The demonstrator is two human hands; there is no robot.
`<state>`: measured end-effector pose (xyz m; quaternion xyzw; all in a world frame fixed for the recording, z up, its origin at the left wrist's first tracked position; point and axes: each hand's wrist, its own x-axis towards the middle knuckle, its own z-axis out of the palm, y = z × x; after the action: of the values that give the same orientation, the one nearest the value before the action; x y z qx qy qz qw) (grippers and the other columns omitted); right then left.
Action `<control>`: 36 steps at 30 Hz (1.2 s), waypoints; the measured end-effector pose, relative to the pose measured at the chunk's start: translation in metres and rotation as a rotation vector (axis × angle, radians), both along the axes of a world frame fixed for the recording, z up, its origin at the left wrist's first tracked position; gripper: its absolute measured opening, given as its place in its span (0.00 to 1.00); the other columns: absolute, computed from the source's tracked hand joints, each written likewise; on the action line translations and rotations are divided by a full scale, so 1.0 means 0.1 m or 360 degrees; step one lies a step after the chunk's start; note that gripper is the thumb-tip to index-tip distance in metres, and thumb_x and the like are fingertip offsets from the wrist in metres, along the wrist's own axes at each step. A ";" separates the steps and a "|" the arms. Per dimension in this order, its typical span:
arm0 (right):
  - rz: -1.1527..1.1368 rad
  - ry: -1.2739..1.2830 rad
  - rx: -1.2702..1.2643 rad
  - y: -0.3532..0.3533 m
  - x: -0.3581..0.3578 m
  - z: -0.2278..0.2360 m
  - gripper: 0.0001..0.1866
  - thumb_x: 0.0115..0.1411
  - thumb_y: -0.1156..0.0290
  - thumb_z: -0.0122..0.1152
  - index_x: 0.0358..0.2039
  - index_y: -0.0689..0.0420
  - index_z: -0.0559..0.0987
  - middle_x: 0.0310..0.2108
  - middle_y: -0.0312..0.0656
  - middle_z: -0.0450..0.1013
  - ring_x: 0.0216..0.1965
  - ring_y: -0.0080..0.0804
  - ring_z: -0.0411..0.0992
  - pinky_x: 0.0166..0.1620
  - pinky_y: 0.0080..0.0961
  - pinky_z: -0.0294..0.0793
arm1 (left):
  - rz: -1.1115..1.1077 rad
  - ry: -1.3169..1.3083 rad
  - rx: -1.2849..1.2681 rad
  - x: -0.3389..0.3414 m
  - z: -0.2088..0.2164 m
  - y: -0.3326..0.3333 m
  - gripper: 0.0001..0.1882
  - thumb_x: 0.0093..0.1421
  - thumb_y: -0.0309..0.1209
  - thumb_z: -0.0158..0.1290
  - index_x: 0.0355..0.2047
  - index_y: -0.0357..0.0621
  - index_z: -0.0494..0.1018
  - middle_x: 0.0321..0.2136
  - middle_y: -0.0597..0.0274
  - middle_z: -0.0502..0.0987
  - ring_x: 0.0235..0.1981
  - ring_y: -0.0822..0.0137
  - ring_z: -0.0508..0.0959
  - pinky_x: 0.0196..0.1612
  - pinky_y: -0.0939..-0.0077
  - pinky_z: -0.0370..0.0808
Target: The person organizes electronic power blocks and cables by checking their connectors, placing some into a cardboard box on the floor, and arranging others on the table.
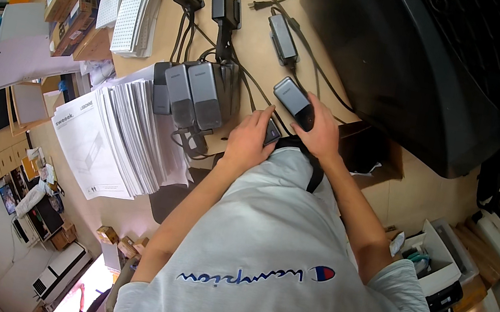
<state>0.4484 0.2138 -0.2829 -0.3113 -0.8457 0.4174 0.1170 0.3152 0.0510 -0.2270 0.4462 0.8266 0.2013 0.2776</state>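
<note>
My right hand (320,128) grips the lower end of a rounded device (291,98), light grey on one half and black on the other, near the table's front edge. Just left of it, my left hand (251,141) closes around a small dark block (272,132), partly hidden by the fingers. Several similar grey two-tone devices (204,91) stand grouped at my left, with a dark cord loop (189,139) beside them. Beyond my hands lies a grey power adapter (282,38) with black cables. Further left are two black boxy adapters (224,4), their cables running toward the grouped devices.
A thick stack of printed sheets (112,138) lies at the left, with white label sheets (139,9) and cardboard boxes (78,12) beyond. A large black monitor (392,67) fills the right side. An open drawer (374,152) sits below the table edge.
</note>
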 end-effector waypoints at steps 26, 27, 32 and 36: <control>-0.0077 0.0143 -0.0021 -0.15 0.03 -0.13 0.32 0.50 0.68 0.73 0.56 0.53 0.71 0.50 0.48 0.74 0.49 0.53 0.75 0.50 0.44 0.77 | 0.0753 -0.1182 -0.0266 -0.58 -0.48 0.93 0.35 0.58 0.46 0.60 0.55 0.28 0.70 0.42 0.47 0.79 0.36 0.58 0.82 0.36 0.66 0.82; -0.0063 0.0113 -0.0033 -0.17 0.07 -0.12 0.32 0.50 0.68 0.72 0.56 0.53 0.71 0.50 0.48 0.74 0.49 0.53 0.75 0.50 0.44 0.77 | 0.0661 -0.1117 -0.0268 -0.59 -0.49 0.87 0.35 0.57 0.46 0.60 0.55 0.28 0.70 0.41 0.47 0.79 0.35 0.59 0.82 0.35 0.66 0.82; -0.0054 -0.0044 -0.0111 -0.17 0.12 -0.12 0.37 0.48 0.66 0.74 0.59 0.52 0.69 0.52 0.47 0.72 0.54 0.53 0.72 0.55 0.43 0.74 | 0.0754 -0.1079 -0.0350 -0.50 -0.37 0.88 0.38 0.56 0.47 0.59 0.58 0.28 0.67 0.44 0.46 0.77 0.37 0.57 0.82 0.36 0.63 0.83; 0.0018 -0.0106 -0.0340 -0.08 0.17 0.12 0.39 0.47 0.66 0.75 0.60 0.51 0.68 0.53 0.47 0.71 0.55 0.51 0.71 0.58 0.43 0.72 | 0.0860 -0.1307 -0.0508 -0.60 -0.40 0.95 0.37 0.58 0.48 0.58 0.61 0.38 0.68 0.48 0.50 0.76 0.44 0.57 0.80 0.34 0.63 0.84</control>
<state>0.4651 0.2055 -0.2706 -0.3309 -0.8016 0.4951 0.0525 0.2554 0.1460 -0.2672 0.0532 0.7557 0.2958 0.5818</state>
